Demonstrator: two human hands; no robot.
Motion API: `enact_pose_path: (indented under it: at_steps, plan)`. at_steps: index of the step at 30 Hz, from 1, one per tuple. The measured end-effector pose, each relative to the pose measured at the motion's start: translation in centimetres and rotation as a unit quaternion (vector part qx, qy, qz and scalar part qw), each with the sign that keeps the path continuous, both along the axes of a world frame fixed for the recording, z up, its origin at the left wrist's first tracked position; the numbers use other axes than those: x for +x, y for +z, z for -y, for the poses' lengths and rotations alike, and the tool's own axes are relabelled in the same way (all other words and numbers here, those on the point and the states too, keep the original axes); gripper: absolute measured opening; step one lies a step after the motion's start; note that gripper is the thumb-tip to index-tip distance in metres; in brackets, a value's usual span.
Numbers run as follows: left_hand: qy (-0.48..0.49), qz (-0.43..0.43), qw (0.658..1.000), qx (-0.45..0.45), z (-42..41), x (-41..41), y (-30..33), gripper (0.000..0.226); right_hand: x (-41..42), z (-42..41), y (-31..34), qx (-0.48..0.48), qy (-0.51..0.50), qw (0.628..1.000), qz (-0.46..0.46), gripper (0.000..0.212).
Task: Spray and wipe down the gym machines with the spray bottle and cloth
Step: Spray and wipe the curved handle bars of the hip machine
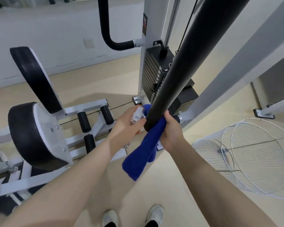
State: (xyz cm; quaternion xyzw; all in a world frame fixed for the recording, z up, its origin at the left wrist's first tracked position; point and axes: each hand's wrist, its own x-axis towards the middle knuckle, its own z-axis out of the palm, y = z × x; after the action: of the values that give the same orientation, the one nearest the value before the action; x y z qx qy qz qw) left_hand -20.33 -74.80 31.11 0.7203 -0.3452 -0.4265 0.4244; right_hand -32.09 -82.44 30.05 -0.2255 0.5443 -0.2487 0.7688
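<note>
On the black bar, right hand grips blue cloth; left hand holds spray bottle.

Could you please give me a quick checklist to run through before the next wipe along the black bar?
1. Blue cloth wrapped round the black padded bar: ok.
2. Right hand grips cloth on the bar's lower end: ok.
3. Left hand holds the spray bottle: ok.
4. Bar already sprayed: cannot tell.
5. Bar above the cloth free of obstructions: ok.
6. Wire basket apart from the hands: ok.
</note>
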Motion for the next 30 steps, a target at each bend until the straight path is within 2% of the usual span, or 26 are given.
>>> enact_pose_path:
  at_steps: [4, 8, 12, 14, 17, 19, 22, 25, 27, 28, 29, 30]
  plan:
    - [0.017, -0.043, 0.998, -0.048, -0.4, -0.5, 1.5, 0.04, -0.8, 0.7, 8.4, -0.085, -0.036, 0.988, 0.123, 0.037]
    - [0.025, -0.047, 0.995, -0.089, 0.5, -0.6, 3.0, 0.035, -0.5, 0.6, 11.8, -0.146, -0.054, 0.98, 0.126, 0.037]
    - [0.024, -0.034, 0.996, -0.079, 0.3, -0.5, 2.4, 0.021, 0.6, 0.1, 7.4, -0.177, -0.013, 0.984, 0.009, 0.033]
    - [0.034, -0.033, 0.997, -0.061, -0.5, -0.3, 1.3, 0.017, 0.9, -0.5, 3.4, -0.141, 0.015, 0.988, -0.059, 0.031]
    - [0.063, -0.016, 0.998, -0.007, -1.8, 0.3, -0.3, 0.038, 1.2, -1.8, -1.4, -0.089, 0.037, 0.985, -0.147, 0.023]
    - [0.075, -0.006, 0.997, 0.008, -2.6, 0.5, -0.6, 0.033, 1.6, -2.3, -1.1, -0.135, 0.055, 0.967, -0.209, 0.024]
    - [0.085, 0.01, 0.996, 0.013, -3.7, 0.8, 0.2, 0.019, 1.2, -3.1, 2.7, -0.236, -0.011, 0.938, -0.254, 0.026]
    - [0.074, 0.016, 0.997, 0.002, -4.1, 1.2, 2.0, 0.016, 0.3, -5.2, 8.5, -0.418, -0.072, 0.879, -0.219, 0.028]
    - [0.051, 0.016, 0.999, -0.005, -4.1, 1.4, 3.4, 0.006, 1.1, -6.1, 11.5, -0.542, -0.022, 0.817, -0.193, 0.02]
    - [0.041, 0.016, 0.999, -0.006, -4.2, 1.5, 4.0, 0.002, 1.7, -6.2, 12.6, -0.61, 0.01, 0.766, -0.205, 0.021]
    - [0.033, 0.016, 0.999, -0.008, -4.4, 1.7, 4.5, 0.001, 2.4, -6.0, 13.3, -0.683, 0.047, 0.688, -0.243, 0.025]
    - [0.024, 0.02, 0.999, -0.007, -4.6, 1.8, 4.9, 0.002, 3.2, -5.4, 13.5, -0.755, 0.085, 0.575, -0.302, 0.026]
